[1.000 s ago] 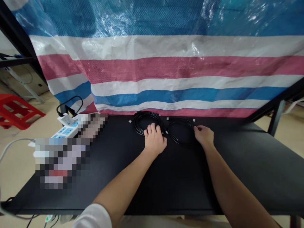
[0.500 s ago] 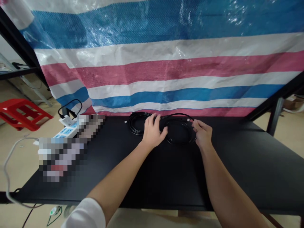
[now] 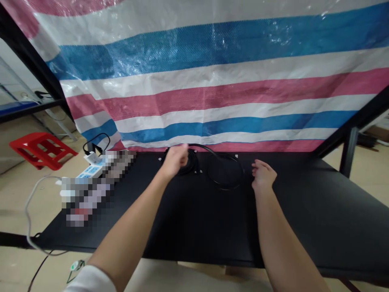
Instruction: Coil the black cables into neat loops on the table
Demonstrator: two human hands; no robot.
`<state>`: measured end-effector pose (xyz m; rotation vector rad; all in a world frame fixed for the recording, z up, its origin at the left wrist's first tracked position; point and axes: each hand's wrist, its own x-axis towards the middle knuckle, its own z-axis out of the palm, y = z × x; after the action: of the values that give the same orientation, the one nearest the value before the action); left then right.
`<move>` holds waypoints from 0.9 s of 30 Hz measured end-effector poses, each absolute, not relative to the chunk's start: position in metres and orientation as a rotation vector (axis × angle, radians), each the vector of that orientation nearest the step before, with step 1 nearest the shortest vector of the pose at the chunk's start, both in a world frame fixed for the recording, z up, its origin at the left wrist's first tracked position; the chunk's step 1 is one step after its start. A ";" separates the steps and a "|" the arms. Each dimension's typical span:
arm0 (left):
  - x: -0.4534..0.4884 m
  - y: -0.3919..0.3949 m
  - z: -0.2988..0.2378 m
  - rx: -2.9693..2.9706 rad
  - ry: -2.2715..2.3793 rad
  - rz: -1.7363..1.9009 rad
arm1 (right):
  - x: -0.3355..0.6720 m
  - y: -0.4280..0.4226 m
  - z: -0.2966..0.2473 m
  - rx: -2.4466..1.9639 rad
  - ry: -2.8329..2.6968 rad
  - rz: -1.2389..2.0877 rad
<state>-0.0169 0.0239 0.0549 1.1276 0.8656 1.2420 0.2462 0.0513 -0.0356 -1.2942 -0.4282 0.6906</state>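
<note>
My left hand is closed on a black cable, slightly raised at the back of the black table. From this fist the cable arches right into a loose loop lying on the tabletop. Partly behind the left hand lies a second coil of black cable. Right of the loop, my right hand hovers with loosely curled fingers, apart from the cable, and nothing shows in it. Small white bits lie around the cables.
A white power strip with a plugged-in adapter stands at the table's left, beside a blurred-out patch. A striped plastic sheet hangs behind the black table. On the floor at left is a red stool.
My left hand has moved left and closed on the cable, lifting it. My right hand has come off the cable and loosened. The right-hand loop has shifted, and the view has tilted slightly.
</note>
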 end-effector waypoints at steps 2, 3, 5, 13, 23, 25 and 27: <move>-0.039 0.021 0.059 0.964 0.740 1.334 | 0.252 0.053 -0.041 -1.393 -0.456 0.656; -0.049 0.019 0.060 0.863 0.701 1.369 | 0.254 0.053 -0.044 -1.425 -0.521 0.623; -0.065 0.015 0.058 0.672 0.645 1.427 | 0.255 0.052 -0.048 -1.489 -0.741 0.502; -0.090 0.014 0.015 0.479 0.623 1.401 | 0.204 0.040 -0.048 -1.337 -2.090 0.070; -0.098 0.016 0.015 0.452 0.604 1.489 | 0.236 0.049 -0.046 -1.765 -1.260 0.302; -0.108 0.016 0.014 0.431 0.561 1.594 | 0.250 0.050 -0.042 -1.642 -0.813 0.411; -0.117 0.017 0.013 0.394 0.523 1.710 | 0.260 0.049 -0.038 -1.444 -0.504 0.530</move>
<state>-0.1175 0.0168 0.0132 0.3937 0.5227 1.7099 0.2604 0.0494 -0.0380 -1.4444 -0.5035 0.5301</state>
